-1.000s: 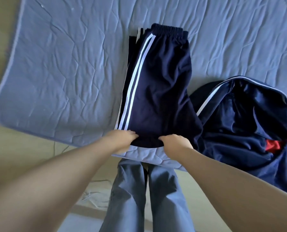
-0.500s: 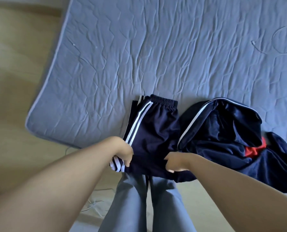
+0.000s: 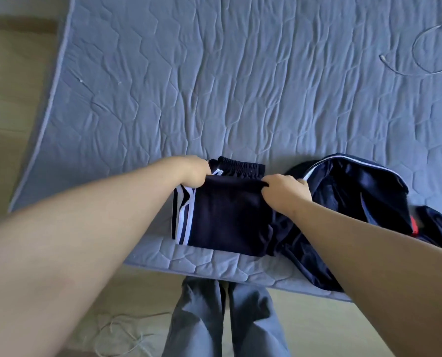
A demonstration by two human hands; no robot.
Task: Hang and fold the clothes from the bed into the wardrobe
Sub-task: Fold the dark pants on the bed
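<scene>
Near the frame's lower centre, left hand (image 3: 194,171) and right hand (image 3: 287,189) pinched the folded edge of the navy trousers (image 3: 227,220) by the waistband (image 3: 241,167); an uneven release might skew the fold.

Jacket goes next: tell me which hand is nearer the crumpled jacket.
Right. The right hand pinches the folded trousers beside the jacket; the left hand holds their far corner.
</scene>
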